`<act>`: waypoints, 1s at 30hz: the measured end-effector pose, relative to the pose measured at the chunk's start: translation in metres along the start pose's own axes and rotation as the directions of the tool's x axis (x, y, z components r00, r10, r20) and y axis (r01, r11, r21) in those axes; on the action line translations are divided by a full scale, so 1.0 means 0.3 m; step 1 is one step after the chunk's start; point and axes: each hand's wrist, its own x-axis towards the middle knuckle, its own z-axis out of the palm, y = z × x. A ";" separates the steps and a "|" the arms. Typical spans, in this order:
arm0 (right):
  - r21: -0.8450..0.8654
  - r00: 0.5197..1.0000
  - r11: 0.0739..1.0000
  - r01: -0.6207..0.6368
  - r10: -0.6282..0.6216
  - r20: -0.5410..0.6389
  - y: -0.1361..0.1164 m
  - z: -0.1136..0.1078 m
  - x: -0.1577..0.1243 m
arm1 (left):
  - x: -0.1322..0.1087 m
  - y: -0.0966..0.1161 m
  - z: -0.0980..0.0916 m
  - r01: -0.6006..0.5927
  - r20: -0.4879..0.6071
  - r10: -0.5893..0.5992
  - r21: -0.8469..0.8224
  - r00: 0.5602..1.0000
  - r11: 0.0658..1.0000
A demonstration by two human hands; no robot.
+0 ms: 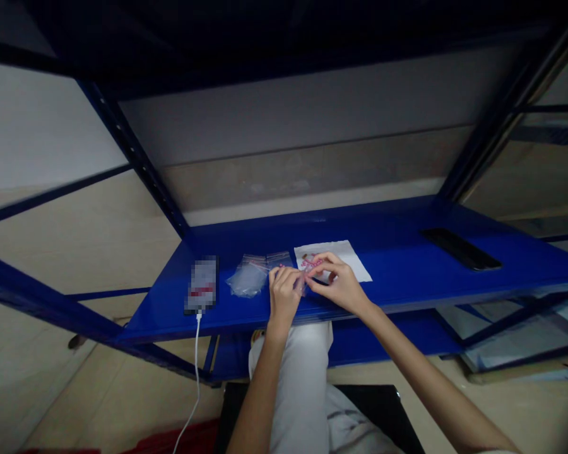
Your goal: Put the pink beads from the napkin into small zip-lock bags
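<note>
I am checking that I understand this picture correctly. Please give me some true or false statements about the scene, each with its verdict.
1. The metal shelf is green. False: it is blue.
2. The clear plastic bags lie to the right of the white paper sheet. False: they lie to its left.
3. The right hand reaches over the paper sheet. True.
4. A white cable runs down from the phone. True.
5. The left hand is holding the phone. False: the phone lies on the shelf, apart from both hands.
6. A flat black object lies on the shelf. True.
</note>
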 end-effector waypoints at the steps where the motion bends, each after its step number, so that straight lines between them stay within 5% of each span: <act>1: -0.037 1.000 0.999 0.010 -0.009 0.011 -0.020 0.006 -0.002 | -0.001 0.000 0.000 -0.008 -0.007 0.009 0.005 1.000 1.000; 10: -0.179 0.994 0.981 -0.075 0.059 -0.097 -0.055 0.039 -0.030 | -0.006 0.009 -0.001 -0.065 0.110 0.065 -0.003 0.992 0.998; 15: -0.161 0.998 0.985 -0.064 0.059 -0.035 -0.035 0.040 -0.027 | 0.001 0.006 -0.005 -0.086 0.153 0.090 -0.033 0.984 0.996; 19: -0.053 0.999 0.998 -0.022 0.023 0.029 -0.004 0.004 0.000 | 0.000 -0.001 -0.007 -0.041 0.072 0.045 -0.061 0.996 0.997; 23: 0.004 0.993 0.997 -0.080 0.081 -0.082 0.043 -0.069 0.026 | -0.002 -0.010 -0.003 0.009 -0.037 -0.012 -0.083 0.999 0.997; 30: -0.316 0.983 0.932 -0.175 0.147 -0.110 0.167 -0.148 0.013 | 0.005 -0.010 0.003 0.116 -0.107 -0.132 -0.147 0.985 0.982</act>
